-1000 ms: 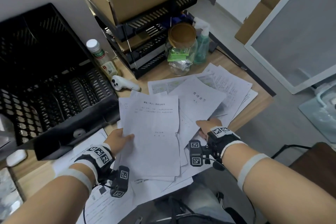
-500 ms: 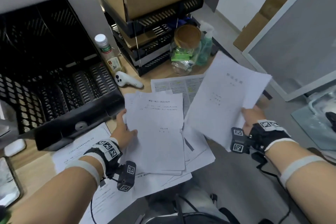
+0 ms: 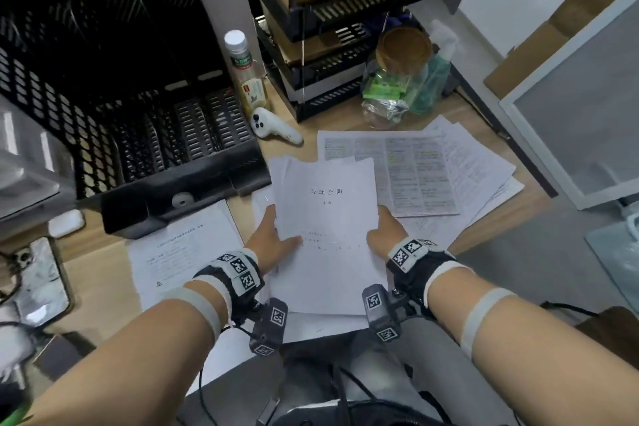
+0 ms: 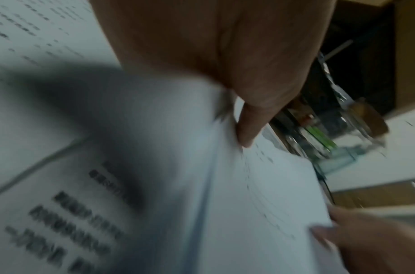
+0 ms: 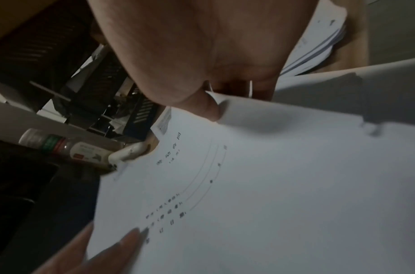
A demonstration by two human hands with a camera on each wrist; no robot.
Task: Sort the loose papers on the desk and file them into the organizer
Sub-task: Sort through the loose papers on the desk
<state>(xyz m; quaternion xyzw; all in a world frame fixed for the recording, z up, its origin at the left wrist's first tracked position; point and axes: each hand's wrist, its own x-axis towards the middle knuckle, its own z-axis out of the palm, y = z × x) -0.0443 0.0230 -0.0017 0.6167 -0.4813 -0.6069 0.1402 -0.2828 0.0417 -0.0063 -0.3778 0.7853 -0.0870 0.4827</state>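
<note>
From the head view, both hands hold one stack of papers (image 3: 328,235) at the centre, over the near edge of the desk (image 3: 93,273). The left hand (image 3: 273,239) grips the stack's 9 o'clock edge, thumb laid on the top sheet; the right hand (image 3: 383,232) grips the 3 o'clock edge. More loose papers (image 3: 432,176) lie spread on the desk at 2 o'clock of the stack, and a single printed sheet (image 3: 183,245) lies at 9 o'clock of it. The black mesh organizer (image 3: 138,121) stands at 10 o'clock, its slots dark. Between it and a black tray rack (image 3: 332,55) at 12 o'clock stand a white-capped bottle (image 3: 243,73) and a white controller (image 3: 273,128). A lidded glass jar (image 3: 397,76) sits at 1 o'clock, just beside a green spray bottle (image 3: 439,73).

In the left wrist view, blurred, the left hand (image 4: 225,61) pinches the stack's edge (image 4: 225,185) with the thumb on top; the right hand's fingers (image 4: 365,237) touch the stack at 4 o'clock.

In the right wrist view the right hand (image 5: 202,55) pinches the stack (image 5: 272,185), thumb pressed on the top sheet. The left hand's fingers (image 5: 103,250) rest on it at 7 o'clock. The bottle (image 5: 63,146) and controller (image 5: 129,150) show at 9 o'clock.
</note>
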